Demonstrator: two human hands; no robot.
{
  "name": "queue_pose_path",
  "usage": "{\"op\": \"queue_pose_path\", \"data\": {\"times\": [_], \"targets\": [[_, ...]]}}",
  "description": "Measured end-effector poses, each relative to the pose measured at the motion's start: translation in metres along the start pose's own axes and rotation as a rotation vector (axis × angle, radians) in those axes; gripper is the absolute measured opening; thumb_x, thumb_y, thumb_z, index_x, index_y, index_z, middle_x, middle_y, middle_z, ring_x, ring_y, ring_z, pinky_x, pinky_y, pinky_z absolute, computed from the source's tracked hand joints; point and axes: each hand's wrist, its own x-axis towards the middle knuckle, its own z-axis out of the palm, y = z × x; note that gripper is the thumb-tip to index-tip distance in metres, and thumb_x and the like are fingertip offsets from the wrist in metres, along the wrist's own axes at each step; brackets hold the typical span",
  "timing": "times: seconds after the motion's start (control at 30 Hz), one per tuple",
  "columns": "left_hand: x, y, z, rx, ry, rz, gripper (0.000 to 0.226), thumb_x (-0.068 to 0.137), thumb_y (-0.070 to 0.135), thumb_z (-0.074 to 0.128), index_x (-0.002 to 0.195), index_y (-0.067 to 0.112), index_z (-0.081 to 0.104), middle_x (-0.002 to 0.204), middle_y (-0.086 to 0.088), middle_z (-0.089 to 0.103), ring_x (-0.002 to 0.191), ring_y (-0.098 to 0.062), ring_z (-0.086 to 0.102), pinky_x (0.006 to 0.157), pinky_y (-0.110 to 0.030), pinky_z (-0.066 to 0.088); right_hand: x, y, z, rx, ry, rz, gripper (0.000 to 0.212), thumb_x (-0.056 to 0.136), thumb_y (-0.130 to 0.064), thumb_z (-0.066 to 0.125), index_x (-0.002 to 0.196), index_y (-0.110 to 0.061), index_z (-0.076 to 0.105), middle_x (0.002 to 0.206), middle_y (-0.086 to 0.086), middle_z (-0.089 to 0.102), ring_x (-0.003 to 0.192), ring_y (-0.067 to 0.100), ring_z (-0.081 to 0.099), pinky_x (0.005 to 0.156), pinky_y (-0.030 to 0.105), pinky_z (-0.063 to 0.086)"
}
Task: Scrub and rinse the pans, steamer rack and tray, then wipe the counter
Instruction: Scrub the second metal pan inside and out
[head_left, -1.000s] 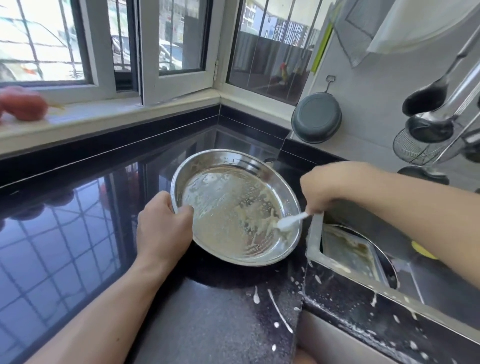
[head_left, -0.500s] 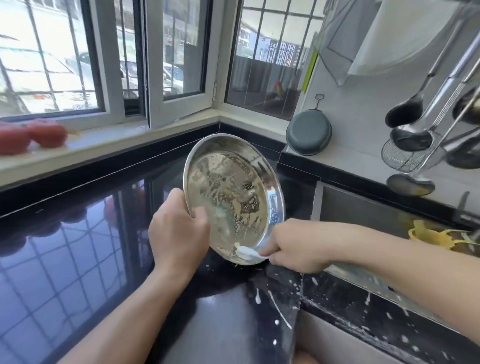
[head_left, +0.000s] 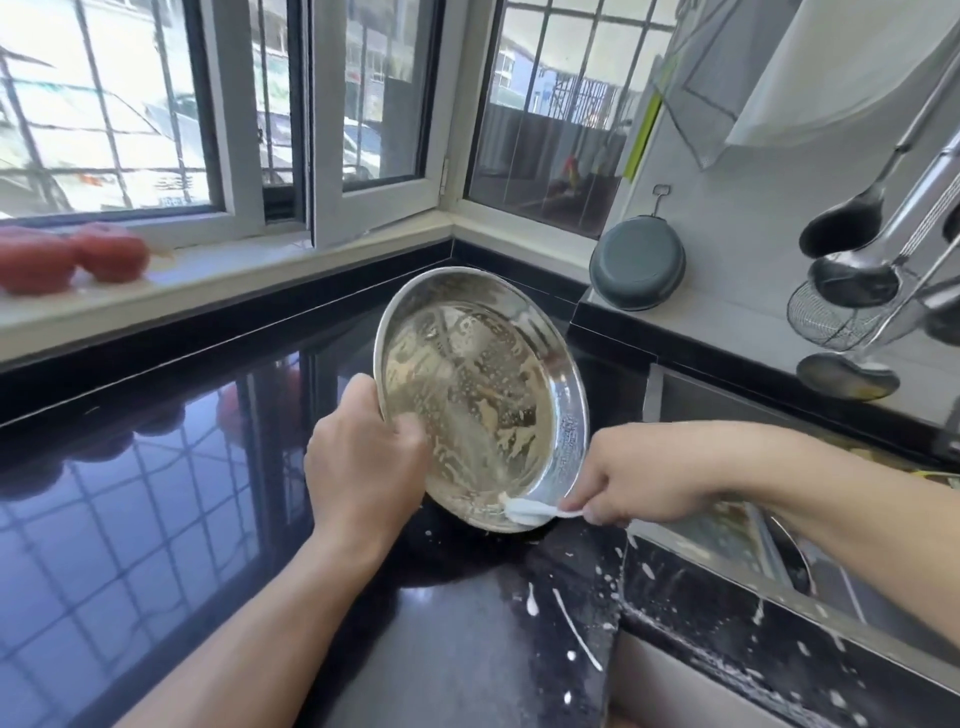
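I see red tomatoes (head_left: 67, 262) on window sill (head_left: 249, 275) at left, grey pan (head_left: 638, 265) hung on wall, ladles (head_left: 852, 280) & wire skimmer (head_left: 826, 317) hanging at right.

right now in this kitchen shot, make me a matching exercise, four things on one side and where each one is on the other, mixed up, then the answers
Things
1. steel pan
2. white scraper
3. grey pan
4. red items

Places
A. on the window sill, far left
B. hanging on the wall beside the window
C. tilted on the black counter, its rim gripped by the left hand
D. pinched in the right hand, its tip at the steel pan's lower rim

Pairs: 1-C, 2-D, 3-B, 4-A
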Motion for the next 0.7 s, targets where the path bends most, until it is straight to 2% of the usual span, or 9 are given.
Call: {"op": "queue_pose_path", "data": {"times": [0.07,0.13,0.2,0.3,0.4,0.47,0.6,0.63,0.7], "targets": [[0.0,0.002,0.001,0.003,-0.003,0.011,0.023,0.086,0.009,0.058,0.072,0.011,0.04,0.058,-0.004,0.05,0.057,-0.027,0.048,0.052,-0.039,0.034,0.003,0.009,0.0,-0.125,0.049,0.053,0.038,0.099,-0.019,0.054,0.132,-0.033,0.066,0.084,-0.022,0.069,0.073,0.001,0.057,0.068,0.012,0.046],[0.0,0.003,0.001,0.0,-0.013,0.01,0.019,0.086,0.009,0.058,0.074,0.011,0.043,0.061,-0.004,0.053,0.059,-0.027,0.051,0.053,-0.043,0.042,0.013,0.02,0.001,-0.305,0.229,0.207,0.04,0.097,-0.016,0.049,0.129,-0.031,0.068,0.108,-0.004,0.07,0.084,0.019,0.064,0.075,0.028,0.054],[0.001,0.005,0.001,-0.005,-0.021,0.009,0.017,0.085,0.009,0.059,0.076,0.011,0.045,0.063,-0.003,0.055,0.061,-0.027,0.053,0.055,-0.045,0.047,0.018,0.024,0.005,-0.35,0.373,0.291,0.032,0.099,-0.019,0.049,0.123,-0.025,0.069,0.113,0.007,0.067,0.092,0.03,0.066,0.076,0.038,0.056],[0.001,0.004,0.001,-0.012,-0.026,-0.006,0.015,0.085,0.008,0.059,0.077,0.011,0.046,0.065,-0.003,0.055,0.061,-0.024,0.052,0.053,-0.041,0.043,0.015,0.013,0.014,-0.294,0.216,0.158,0.037,0.096,-0.015,0.048,0.123,-0.028,0.07,0.111,0.005,0.069,0.089,0.028,0.067,0.08,0.039,0.059],[-0.001,0.004,0.0,-0.004,-0.017,0.0,0.016,0.086,0.009,0.058,0.077,0.011,0.044,0.064,-0.004,0.055,0.061,-0.023,0.051,0.052,-0.039,0.036,0.005,0.0,0.018,-0.236,0.032,-0.003,0.04,0.095,-0.012,0.047,0.129,-0.021,0.066,0.12,0.005,0.071,0.107,0.03,0.066,0.09,0.042,0.057],[-0.001,0.006,0.001,0.003,-0.02,0.008,0.017,0.085,0.009,0.057,0.076,0.012,0.043,0.065,-0.004,0.055,0.062,-0.024,0.05,0.055,-0.039,0.035,0.01,0.008,0.008,-0.321,0.033,0.068,0.039,0.098,-0.014,0.05,0.133,-0.023,0.065,0.122,0.004,0.07,0.106,0.027,0.066,0.092,0.039,0.056],[-0.001,0.009,0.001,0.003,-0.029,0.007,0.016,0.085,0.011,0.058,0.076,0.013,0.044,0.066,-0.004,0.057,0.062,-0.026,0.052,0.057,-0.042,0.041,0.028,0.037,-0.007,-0.337,0.361,0.317,0.041,0.1,-0.02,0.048,0.135,-0.034,0.062,0.121,0.008,0.065,0.097,0.031,0.064,0.075,0.036,0.05],[0.0,0.009,0.0,0.008,-0.03,0.004,0.016,0.085,0.011,0.058,0.077,0.013,0.045,0.066,-0.004,0.057,0.062,-0.025,0.051,0.057,-0.042,0.041,0.03,0.036,-0.007,-0.331,0.381,0.303,0.04,0.101,-0.02,0.048,0.136,-0.033,0.062,0.123,0.008,0.065,0.1,0.032,0.065,0.076,0.035,0.049],[0.002,0.008,-0.001,0.013,-0.036,-0.008,0.016,0.085,0.011,0.059,0.076,0.013,0.046,0.067,-0.002,0.057,0.062,-0.022,0.052,0.057,-0.041,0.042,0.029,0.027,-0.005,-0.275,0.238,0.204,0.04,0.101,-0.019,0.051,0.136,-0.032,0.063,0.124,0.001,0.068,0.098,0.024,0.065,0.08,0.031,0.053]]}}
